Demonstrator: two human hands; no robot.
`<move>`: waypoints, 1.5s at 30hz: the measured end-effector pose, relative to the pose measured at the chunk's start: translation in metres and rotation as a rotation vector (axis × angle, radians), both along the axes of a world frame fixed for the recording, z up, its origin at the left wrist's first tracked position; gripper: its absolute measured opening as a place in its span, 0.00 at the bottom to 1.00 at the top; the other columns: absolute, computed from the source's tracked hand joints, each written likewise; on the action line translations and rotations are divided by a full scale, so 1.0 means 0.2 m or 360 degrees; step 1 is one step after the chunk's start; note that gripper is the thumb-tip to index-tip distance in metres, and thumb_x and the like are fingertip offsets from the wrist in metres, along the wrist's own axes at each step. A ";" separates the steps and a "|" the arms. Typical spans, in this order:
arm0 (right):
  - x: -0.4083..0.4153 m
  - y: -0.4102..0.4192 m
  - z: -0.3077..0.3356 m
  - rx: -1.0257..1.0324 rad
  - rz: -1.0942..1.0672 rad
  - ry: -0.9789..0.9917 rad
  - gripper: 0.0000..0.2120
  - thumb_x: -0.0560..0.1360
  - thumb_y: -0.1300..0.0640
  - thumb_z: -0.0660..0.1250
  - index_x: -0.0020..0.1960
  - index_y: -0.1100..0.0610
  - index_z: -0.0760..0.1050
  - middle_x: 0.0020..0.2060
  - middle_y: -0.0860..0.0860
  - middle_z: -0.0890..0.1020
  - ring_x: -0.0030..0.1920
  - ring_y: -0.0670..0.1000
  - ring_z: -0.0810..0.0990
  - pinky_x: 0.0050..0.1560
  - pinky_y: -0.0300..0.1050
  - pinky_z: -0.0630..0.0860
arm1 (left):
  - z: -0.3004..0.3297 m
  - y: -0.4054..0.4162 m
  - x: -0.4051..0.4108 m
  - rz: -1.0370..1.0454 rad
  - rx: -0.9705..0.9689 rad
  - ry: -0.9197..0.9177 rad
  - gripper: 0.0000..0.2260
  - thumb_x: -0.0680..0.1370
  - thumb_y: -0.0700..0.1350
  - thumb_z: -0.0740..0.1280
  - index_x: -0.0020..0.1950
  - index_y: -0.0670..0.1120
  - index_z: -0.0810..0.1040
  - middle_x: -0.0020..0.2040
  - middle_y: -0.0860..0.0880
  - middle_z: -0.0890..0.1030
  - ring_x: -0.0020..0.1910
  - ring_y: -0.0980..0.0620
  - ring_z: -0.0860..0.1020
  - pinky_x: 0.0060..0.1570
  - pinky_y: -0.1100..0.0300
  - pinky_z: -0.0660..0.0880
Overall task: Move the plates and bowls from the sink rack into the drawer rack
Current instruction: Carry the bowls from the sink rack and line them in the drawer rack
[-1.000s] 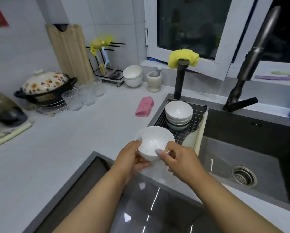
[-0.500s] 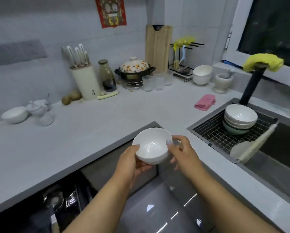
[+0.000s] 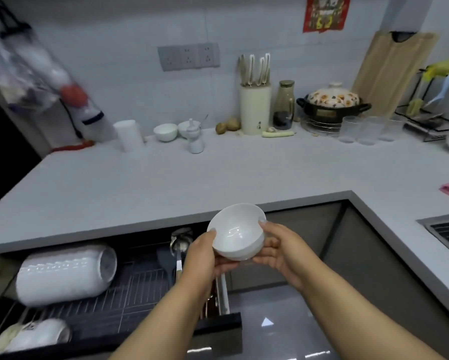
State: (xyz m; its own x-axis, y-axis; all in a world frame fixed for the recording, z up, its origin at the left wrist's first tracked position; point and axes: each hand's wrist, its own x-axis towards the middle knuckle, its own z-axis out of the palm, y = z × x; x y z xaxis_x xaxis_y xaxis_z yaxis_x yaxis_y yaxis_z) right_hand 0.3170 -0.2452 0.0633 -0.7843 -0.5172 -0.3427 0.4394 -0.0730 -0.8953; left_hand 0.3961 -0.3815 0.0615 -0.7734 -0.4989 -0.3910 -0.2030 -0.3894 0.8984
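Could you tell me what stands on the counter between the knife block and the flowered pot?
In the head view, a dark glass bottle stands between the knife block and the flowered pot.

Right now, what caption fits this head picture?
Both hands hold a bowl above the drawer rack.

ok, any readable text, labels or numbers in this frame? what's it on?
Nothing legible.
Red wall poster: gold characters, too blurred to read.
Knife block: small dark mark, too small to read.
Dark glass bottle: no readable label.
White bowl in the hands: plain.
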 end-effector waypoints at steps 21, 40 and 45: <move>0.78 -1.78 -0.59 0.0666 0.0506 0.0099 0.11 0.73 0.53 0.68 0.42 0.61 0.74 0.33 0.56 0.74 0.31 0.51 0.72 0.28 0.38 0.67 | -0.57 -1.81 1.25 0.0131 -0.1333 -0.1142 0.25 0.78 0.59 0.55 0.73 0.51 0.65 0.76 0.47 0.61 0.75 0.47 0.55 0.73 0.50 0.51; 1.08 -2.46 -1.32 0.1622 0.0933 0.0188 0.37 0.57 0.42 0.75 0.60 0.61 0.72 0.49 0.58 0.82 0.47 0.58 0.82 0.47 0.53 0.82 | -0.90 -2.30 1.56 -0.0778 -0.2139 -0.1400 0.37 0.73 0.66 0.36 0.78 0.48 0.43 0.79 0.50 0.49 0.77 0.53 0.44 0.74 0.47 0.37; 1.12 -2.57 -1.30 0.1778 0.1106 0.0256 0.31 0.64 0.45 0.75 0.59 0.62 0.71 0.50 0.59 0.81 0.47 0.59 0.82 0.28 0.43 0.75 | -0.90 -2.30 1.56 -0.0736 -0.2126 -0.1358 0.35 0.78 0.65 0.47 0.78 0.48 0.43 0.79 0.48 0.49 0.77 0.52 0.46 0.73 0.49 0.37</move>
State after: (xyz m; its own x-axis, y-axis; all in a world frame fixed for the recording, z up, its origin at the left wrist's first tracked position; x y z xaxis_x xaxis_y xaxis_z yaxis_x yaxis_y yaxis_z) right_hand 0.5410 -0.7583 -0.1962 -0.5442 -0.3272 -0.7725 -0.0303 0.9279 -0.3717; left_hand 0.7090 -0.8424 -0.1187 -0.7437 -0.6136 -0.2653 -0.6546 0.7489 0.1030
